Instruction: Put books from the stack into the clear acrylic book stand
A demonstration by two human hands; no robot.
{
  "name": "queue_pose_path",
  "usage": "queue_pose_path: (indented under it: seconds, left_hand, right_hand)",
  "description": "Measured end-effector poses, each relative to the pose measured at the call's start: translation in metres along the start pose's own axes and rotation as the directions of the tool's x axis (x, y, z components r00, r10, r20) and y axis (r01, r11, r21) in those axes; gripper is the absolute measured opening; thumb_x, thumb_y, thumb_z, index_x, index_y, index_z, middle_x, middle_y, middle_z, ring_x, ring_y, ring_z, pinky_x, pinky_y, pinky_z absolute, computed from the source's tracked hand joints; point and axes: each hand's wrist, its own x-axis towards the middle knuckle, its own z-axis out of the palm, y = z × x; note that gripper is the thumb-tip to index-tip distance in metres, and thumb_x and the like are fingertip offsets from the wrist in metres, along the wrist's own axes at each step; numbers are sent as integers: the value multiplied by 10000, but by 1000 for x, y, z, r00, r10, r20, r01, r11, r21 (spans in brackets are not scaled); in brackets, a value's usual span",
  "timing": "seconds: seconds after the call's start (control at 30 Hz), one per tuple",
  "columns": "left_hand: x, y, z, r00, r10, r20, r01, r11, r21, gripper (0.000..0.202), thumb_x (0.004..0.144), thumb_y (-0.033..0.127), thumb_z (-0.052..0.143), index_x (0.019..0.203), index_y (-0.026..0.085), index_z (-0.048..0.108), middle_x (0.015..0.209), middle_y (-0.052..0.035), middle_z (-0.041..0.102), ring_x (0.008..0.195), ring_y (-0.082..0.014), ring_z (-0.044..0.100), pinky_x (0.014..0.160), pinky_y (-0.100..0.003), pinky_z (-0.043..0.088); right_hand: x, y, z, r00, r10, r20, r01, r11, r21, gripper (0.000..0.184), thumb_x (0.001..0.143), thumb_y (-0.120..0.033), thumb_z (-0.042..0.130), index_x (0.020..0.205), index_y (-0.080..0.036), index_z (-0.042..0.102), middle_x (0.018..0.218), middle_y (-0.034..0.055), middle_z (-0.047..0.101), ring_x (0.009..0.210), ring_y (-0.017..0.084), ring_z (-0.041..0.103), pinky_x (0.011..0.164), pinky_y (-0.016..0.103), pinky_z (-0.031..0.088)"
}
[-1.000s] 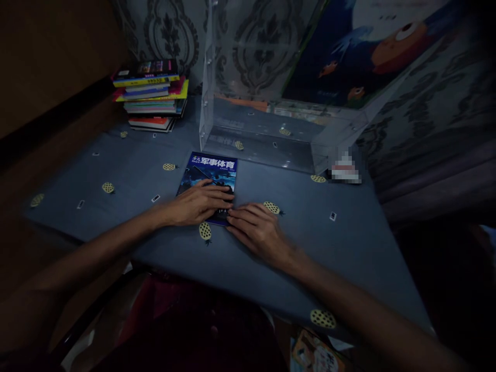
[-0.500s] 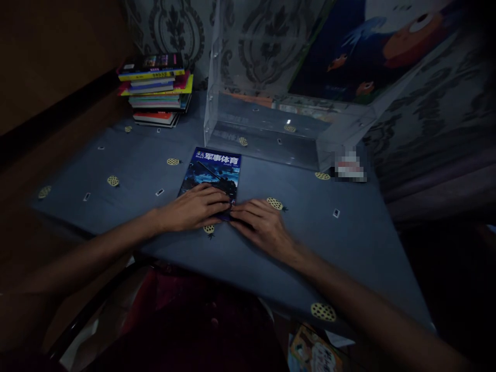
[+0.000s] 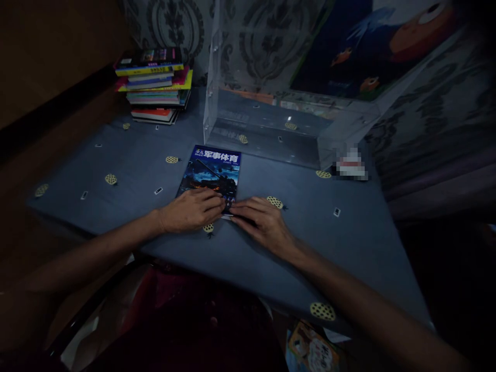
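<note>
A blue book (image 3: 214, 169) with a tank picture and white title lies flat on the blue-grey tablecloth (image 3: 135, 170), in front of me. My left hand (image 3: 189, 209) rests palm down on the book's near edge, fingers stretched out and pointing right. My right hand (image 3: 263, 222) lies flat on the cloth, fingers extended, with its fingertips against the book's near right corner. A pale sliver of page edge shows where the fingertips of both hands meet. Neither hand encloses anything.
A stack of several colourful books (image 3: 155, 85) stands at the back left. A clear acrylic box (image 3: 271, 108), open toward me, stands behind the book. A small blurred white object (image 3: 351, 166) lies by its right corner. A picture book (image 3: 313, 351) lies on the floor below.
Both hands have slid slightly back toward the book's near edge, uncovering more of the cover. The fingertips now meet at the near right corner. The book has stayed in place.
</note>
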Motion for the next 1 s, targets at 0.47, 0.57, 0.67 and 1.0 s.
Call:
queue_pose_path:
  seconds: [0.47,0.57,0.67,1.0]
  left_hand:
    - [-5,-3,4,968,-250,29,241,887,-395,249,1053,274,457,1138,174,668,1148,-81,717,1058,-198,666,927,-369,551]
    - [-7,-6,6,952,-300,68,296,834,-466,243,1040,245,478,1202,190,649,1188,-92,692,1119,-209,638,962,-387,520]
    - [-8,-9,7,936,-337,105,346,816,-463,262,1022,249,514,1253,192,624,1225,-103,668,1162,-225,609,1012,-425,485]
    - [-23,-47,33,680,-720,136,730,648,-218,453,964,416,582,1348,176,569,1459,-198,504,1375,-358,453,1108,-587,385]
  right_hand:
    - [2,-2,0,997,32,65,-23,991,-131,190,983,-274,625,1095,-169,737,1103,106,757,970,235,677,817,397,537]
    - [9,4,1,986,119,119,-94,975,-200,301,991,-311,601,1234,-156,687,1277,143,706,1160,288,638,929,477,531]
    - [21,16,4,966,208,154,-161,949,-272,410,1006,-356,556,1357,-151,613,1400,170,627,1305,321,558,1027,553,477]
    - [76,61,13,851,502,155,-412,820,-396,587,1008,-426,484,1467,-60,483,1574,213,425,1455,340,388,1163,536,317]
